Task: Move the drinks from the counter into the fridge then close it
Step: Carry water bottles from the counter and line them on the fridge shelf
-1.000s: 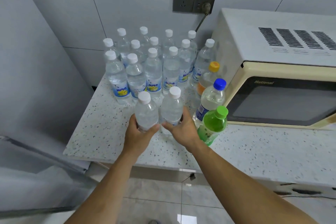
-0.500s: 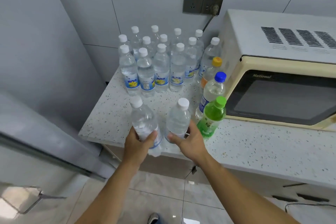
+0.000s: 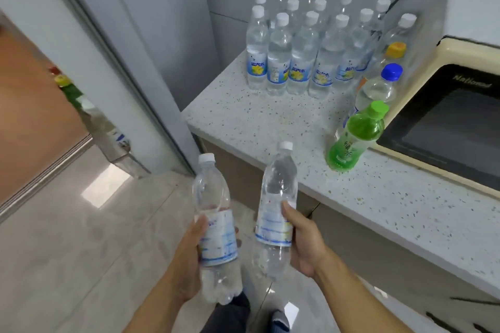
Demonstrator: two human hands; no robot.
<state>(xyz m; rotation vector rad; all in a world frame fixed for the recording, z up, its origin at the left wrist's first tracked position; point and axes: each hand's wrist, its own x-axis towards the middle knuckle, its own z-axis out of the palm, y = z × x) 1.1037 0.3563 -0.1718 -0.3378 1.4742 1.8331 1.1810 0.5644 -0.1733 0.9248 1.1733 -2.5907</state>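
Carrying: transfer step, two drinks off the counter and held out over the floor, not yet in the fridge.
Left fingers: wrapped round the label band of the left water bottle (image 3: 215, 227), thumb on the near side; left hand (image 3: 189, 257) clamped on it, bottle near upright.
Right fingers: curled behind the right water bottle (image 3: 277, 208), thumb on the label; right hand (image 3: 303, 238) gripping it, cap tilted slightly away.
Gap: the two bottles are close but apart.
Next move: likely a turn left toward the fridge door (image 3: 108, 43) (interior hardly visible from here), then a free shelf spot is needed.
Edges: counter (image 3: 243, 121) corner sits just right of the path; door edge on the left.
Open room: bare floor tile between door and counter.
Remaining: white-capped bottle cluster (image 3: 297, 57) at the back, green bottle (image 3: 354, 138) near the microwave (image 3: 446, 116).
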